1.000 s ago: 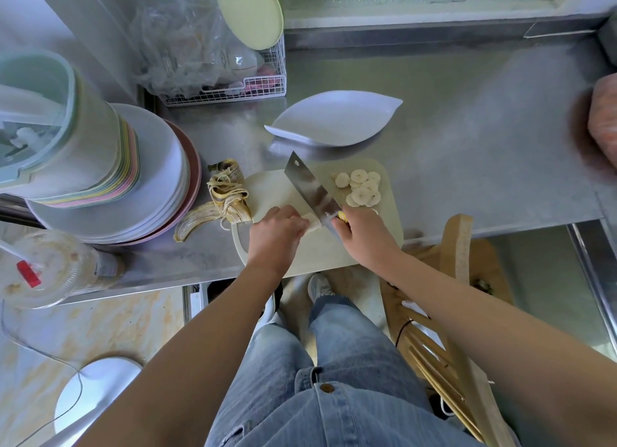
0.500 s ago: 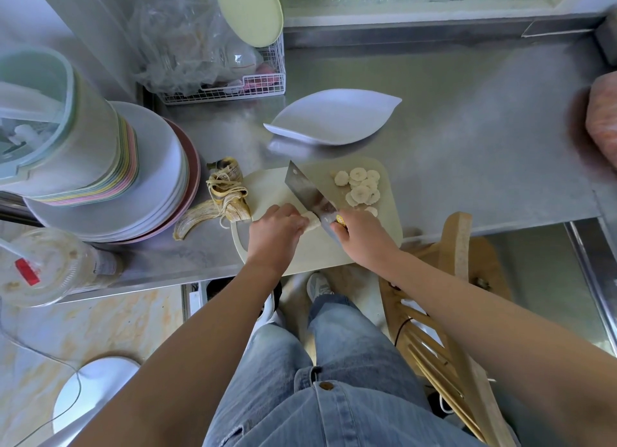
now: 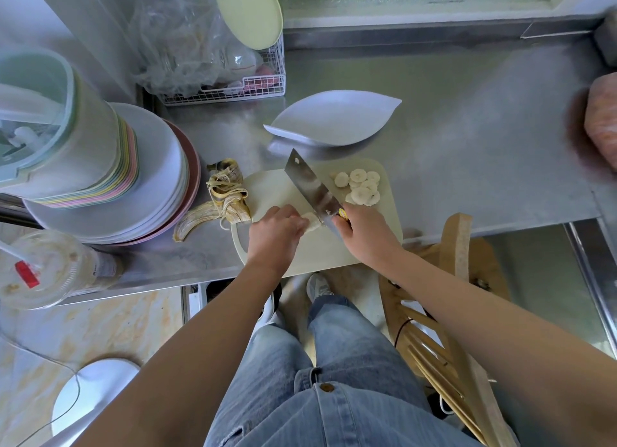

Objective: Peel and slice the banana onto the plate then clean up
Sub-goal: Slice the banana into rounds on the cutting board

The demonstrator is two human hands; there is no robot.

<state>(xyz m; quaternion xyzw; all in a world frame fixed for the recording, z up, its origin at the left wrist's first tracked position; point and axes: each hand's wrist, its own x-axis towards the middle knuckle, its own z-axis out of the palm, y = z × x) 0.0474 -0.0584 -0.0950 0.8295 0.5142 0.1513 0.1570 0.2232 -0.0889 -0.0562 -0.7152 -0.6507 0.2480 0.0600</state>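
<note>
- Head view, looking down onto steel tabletop (image 3: 467, 146).
- Left grip (image 3: 275, 233): curled over the banana (image 3: 311, 222), now a short stub, pinning it to the board (image 3: 317, 253).
- Right grip (image 3: 364, 233): clamped round the handle of the knife (image 3: 312, 189); blade slanting away to far left, heel of the edge against the stub's cut end.
- Slices (image 3: 362, 188): loose overlapping pile on the board's far right corner, just beyond the right grip.
- Plate (image 3: 334, 119): white, leaf-shaped, beyond the board, bare; no fruit on it.
- Peel (image 3: 220, 203): crumpled heap on the tabletop, touching the board's left edge.
- Progress, judged: peeling done; slicing nearly done, probably only a few cuts left in the stub.
- Left to do: finish the stub, move all slices from board to plate, bin the peel, deal with knife and board.
- Surroundings: dish stack (image 3: 150, 179) at left, cup (image 3: 50, 269) at near left, wooden chair (image 3: 457, 246) below the tabletop edge.
- Writing: small yellow sticker (image 3: 342, 213) where blade meets handle, too small to read; red label on the cup, no legible text; no brand made out anywhere.
</note>
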